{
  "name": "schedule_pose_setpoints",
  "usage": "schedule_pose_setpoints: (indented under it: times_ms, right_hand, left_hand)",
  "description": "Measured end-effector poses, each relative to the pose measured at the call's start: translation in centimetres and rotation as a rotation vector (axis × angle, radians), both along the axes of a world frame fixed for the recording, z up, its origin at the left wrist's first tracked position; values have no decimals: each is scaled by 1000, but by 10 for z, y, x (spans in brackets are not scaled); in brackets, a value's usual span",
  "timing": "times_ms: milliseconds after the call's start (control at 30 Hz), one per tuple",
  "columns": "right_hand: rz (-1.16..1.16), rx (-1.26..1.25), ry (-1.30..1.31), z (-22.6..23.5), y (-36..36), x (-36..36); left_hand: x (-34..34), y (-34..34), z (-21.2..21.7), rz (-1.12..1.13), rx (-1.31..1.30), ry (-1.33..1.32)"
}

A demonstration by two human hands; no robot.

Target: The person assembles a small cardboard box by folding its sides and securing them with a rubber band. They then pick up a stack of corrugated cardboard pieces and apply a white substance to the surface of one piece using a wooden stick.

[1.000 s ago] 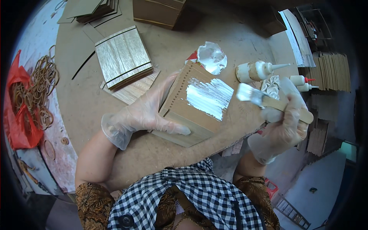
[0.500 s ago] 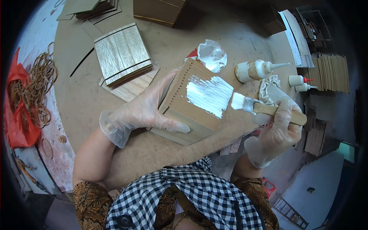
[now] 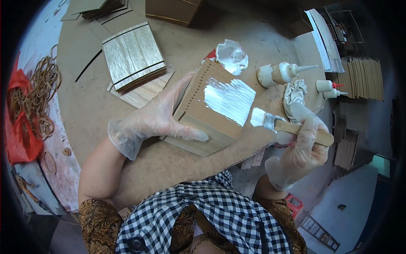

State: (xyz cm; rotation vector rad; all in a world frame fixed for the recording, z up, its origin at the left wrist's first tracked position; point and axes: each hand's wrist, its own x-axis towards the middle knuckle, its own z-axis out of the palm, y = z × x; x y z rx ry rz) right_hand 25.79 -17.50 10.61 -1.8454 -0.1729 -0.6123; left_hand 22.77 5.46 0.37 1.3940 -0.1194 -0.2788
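A brown wooden box (image 3: 203, 118) stands tilted toward me at the table's near edge, a row of small holes along one side of its upper face. White glue (image 3: 230, 99) coats much of that face in streaks. My gloved left hand (image 3: 169, 118) grips the box from the left, thumb along the near side; its other fingers are partly hidden behind. In my gloved right hand (image 3: 311, 137) is a flat paintbrush (image 3: 292, 126) with a wooden handle. Its white-coated bristles hang just right of the box, apart from the glued face.
Behind the box lies a glue-smeared container (image 3: 231, 57). A glue bottle (image 3: 277, 74), a crumpled cloth (image 3: 294, 96) and smaller bottles (image 3: 325, 86) are to the right. Curved wooden panels (image 3: 134, 55) are stacked at the left, past which rubber bands (image 3: 42, 89) lie by a red bag (image 3: 23, 139).
The brush has dropped slightly toward me and its bristles have turned up a little. My left hand still holds the box; the whole view has shifted slightly.
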Motion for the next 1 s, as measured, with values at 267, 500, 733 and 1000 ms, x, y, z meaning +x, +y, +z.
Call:
schedule_pose_setpoints:
  times_ms: [267,500,733,1000]
  right_hand:
    - [169,-253,26,-7,14,-14]
    - [-52,-16,105,0,3,-30]
    - [251,-13,-89,-11,14,-21]
    - [75,-91,264,14,10,-39]
  left_hand:
    - [1,-2,-3,-5,-30,-25]
    - [-2,-2,-4,16,-40,-23]
    - [0,-1,-4,-7,-46,-21]
    - [0,-3,-8,10,-56,-46]
